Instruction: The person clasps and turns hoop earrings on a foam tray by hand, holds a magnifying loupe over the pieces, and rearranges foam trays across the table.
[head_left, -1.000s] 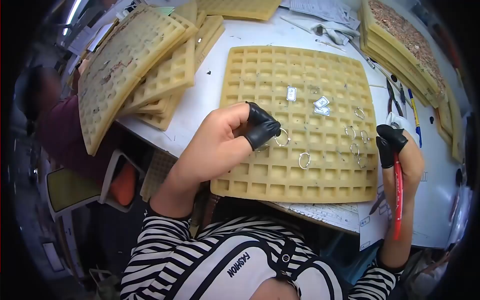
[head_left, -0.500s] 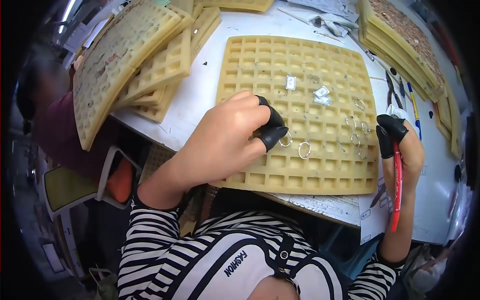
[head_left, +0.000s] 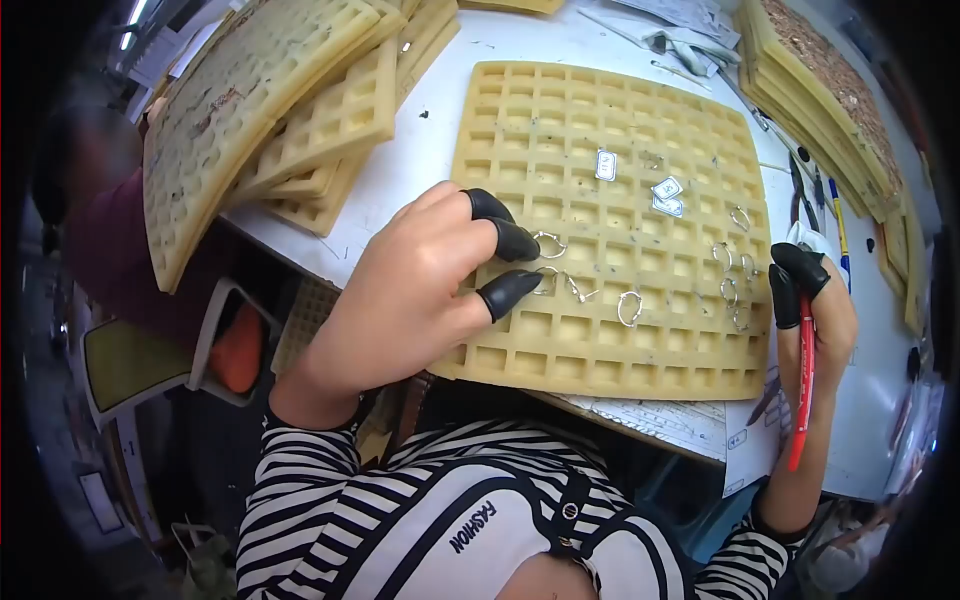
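My left hand [head_left: 420, 290], with black finger cots on thumb and fingers, is over the left part of the yellow gridded tray [head_left: 610, 380]. Its thumb and forefinger are apart. One silver ring [head_left: 550, 244] lies at the forefinger's tip, and another ring [head_left: 546, 282] is by the thumb. Just right of these are a tilted ring [head_left: 579, 291] and an upright-looking ring [head_left: 629, 309]. At the tray's right edge my right hand [head_left: 825, 310], also in black finger cots, is closed around a slim red tool [head_left: 804, 390] with printed lettering; its working end is hidden.
Several more rings [head_left: 728, 291] sit at the tray's right side. White paper tags [head_left: 606, 165] lie on it farther up. Yellow trays are stacked left [head_left: 330, 120] and right [head_left: 790, 100]. Beyond my right hand are dark-jawed pliers [head_left: 797, 195] and a blue-yellow pen [head_left: 840, 220]. A person [head_left: 115, 230] sits left.
My left hand has moved left and its thumb and forefinger have parted, leaving rings on the tray. The view has shifted slightly; my right hand still holds the red tool.
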